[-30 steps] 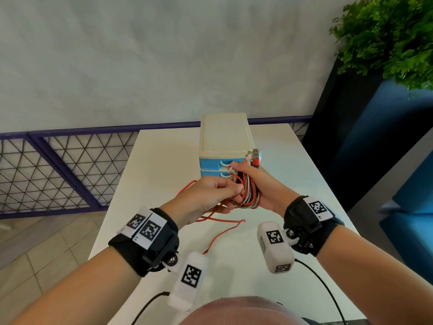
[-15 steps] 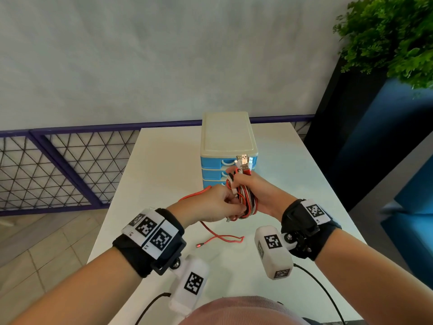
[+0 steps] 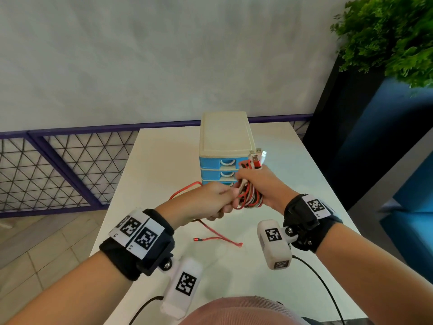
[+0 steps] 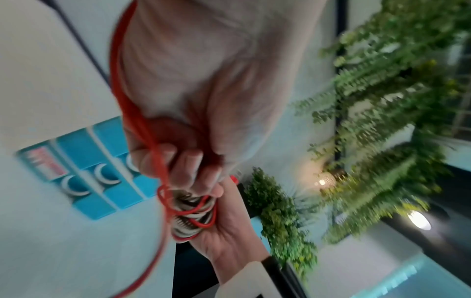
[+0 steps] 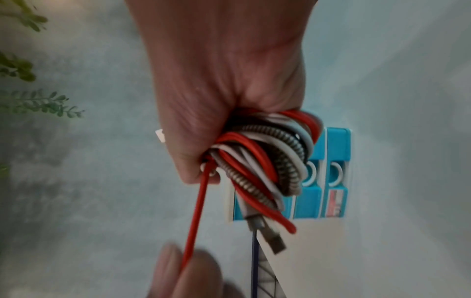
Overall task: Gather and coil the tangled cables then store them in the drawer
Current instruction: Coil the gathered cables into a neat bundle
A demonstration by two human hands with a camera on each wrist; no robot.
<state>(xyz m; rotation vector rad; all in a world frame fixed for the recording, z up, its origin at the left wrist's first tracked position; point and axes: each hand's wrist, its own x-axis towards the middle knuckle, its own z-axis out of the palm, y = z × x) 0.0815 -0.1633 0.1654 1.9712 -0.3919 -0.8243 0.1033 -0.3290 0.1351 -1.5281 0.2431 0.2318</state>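
Observation:
My right hand [image 3: 255,184] grips a coiled bundle of red, white and spring-wrapped cables [image 3: 249,198] [image 5: 257,159] [image 4: 193,213], with USB plugs [image 3: 257,158] sticking up above the fist. My left hand [image 3: 210,200] [image 4: 183,161] pinches a loose red cable [image 4: 155,153] [image 5: 196,213] right beside the bundle. That cable's tail [image 3: 218,238] trails on the white table [image 3: 159,165]. Just behind the hands stands a small drawer unit [image 3: 225,134] with blue drawers [image 3: 210,161] [image 4: 102,141] [image 5: 336,153], all pushed in.
A purple mesh railing [image 3: 58,167] runs along the table's left and far sides. To the right are a dark blue planter [image 3: 375,141] and a green plant [image 3: 393,36]. The near table edge lies at my body.
The loose red tail on the table has grown shorter as more cable is drawn toward the bundle. Both hands stay together in front of the drawers, and the plugs now point up to the right.

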